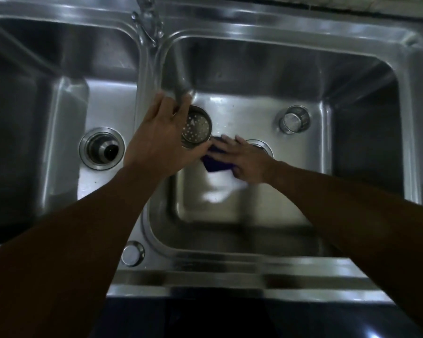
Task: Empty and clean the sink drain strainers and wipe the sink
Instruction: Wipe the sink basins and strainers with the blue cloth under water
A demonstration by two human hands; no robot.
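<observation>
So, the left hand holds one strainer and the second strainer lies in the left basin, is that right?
Not quite: the head view shows the second strainer lying in the right basin; the left hand does hold one strainer.

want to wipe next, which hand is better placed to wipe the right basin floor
Right. The right hand rests flat on the cloth on the basin floor, by the drain. The left hand is busy holding a strainer.

The right hand [247, 162] covers most of the right drain [264, 145] and part of the blurred dark cloth [214, 165].
</observation>
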